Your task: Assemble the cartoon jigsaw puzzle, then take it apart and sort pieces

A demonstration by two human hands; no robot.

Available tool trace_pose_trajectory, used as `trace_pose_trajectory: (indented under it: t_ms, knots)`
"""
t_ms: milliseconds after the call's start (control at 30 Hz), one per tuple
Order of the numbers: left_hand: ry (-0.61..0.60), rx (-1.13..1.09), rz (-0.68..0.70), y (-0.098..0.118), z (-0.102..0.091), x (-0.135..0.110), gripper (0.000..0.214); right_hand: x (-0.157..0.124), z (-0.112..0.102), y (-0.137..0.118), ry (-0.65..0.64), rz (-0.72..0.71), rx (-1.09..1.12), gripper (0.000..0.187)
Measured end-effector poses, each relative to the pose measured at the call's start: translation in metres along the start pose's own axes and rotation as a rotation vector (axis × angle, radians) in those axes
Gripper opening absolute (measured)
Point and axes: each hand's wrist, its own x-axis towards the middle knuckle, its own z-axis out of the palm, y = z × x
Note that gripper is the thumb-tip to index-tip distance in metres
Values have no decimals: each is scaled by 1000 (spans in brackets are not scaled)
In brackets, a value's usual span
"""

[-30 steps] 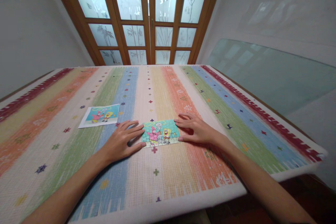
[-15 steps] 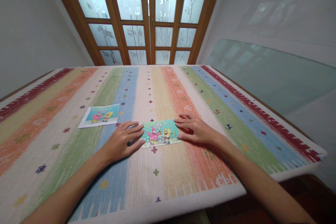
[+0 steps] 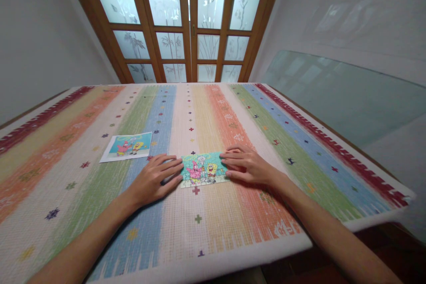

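A small assembled jigsaw puzzle point(image 3: 203, 169) with cartoon figures on a teal ground lies flat on the striped tablecloth point(image 3: 219, 217). Against its left edge rest the fingertips of my left hand point(image 3: 156, 177), the fingers stretched out and slightly apart. My right hand point(image 3: 248, 165) touches the right edge, its fingers extended over the corner area and covering a little of it. Neither hand grips or lifts the puzzle. Beyond my left hand lies a paper picture card point(image 3: 128, 147) showing a similar cartoon scene.
The table's near edge point(image 3: 253, 255) runs below my forearms. At the far side stand wooden doors point(image 3: 188, 31) with frosted glass panes. A pale green glass panel point(image 3: 346, 93) leans along the right wall.
My right fingers have shifted very slightly at the puzzle's right edge. The puzzle, my left hand and the picture card stay nearly where they were.
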Motion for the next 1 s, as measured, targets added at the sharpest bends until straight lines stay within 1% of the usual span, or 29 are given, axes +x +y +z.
trace_pose_trajectory:
  t_ms: [100, 200, 567, 733, 1000]
  knots:
    - [-31, -18, 33, 2, 0, 1, 30, 0, 1, -1, -21, -30, 16, 37]
    - [-60, -19, 46, 3, 0, 3, 26, 1, 2, -3, -52, -51, 25, 34]
    - [-89, -9, 5, 3, -3, 5, 25, 8, -5, -9, -90, -58, 47, 27]
    - [-123, -27, -27, 4, -5, 6, 25, 8, -8, -11, -124, -18, 57, 27]
    - [-85, -6, -9, 3, -7, 7, 24, 7, -11, -11, -151, 16, 75, 26]
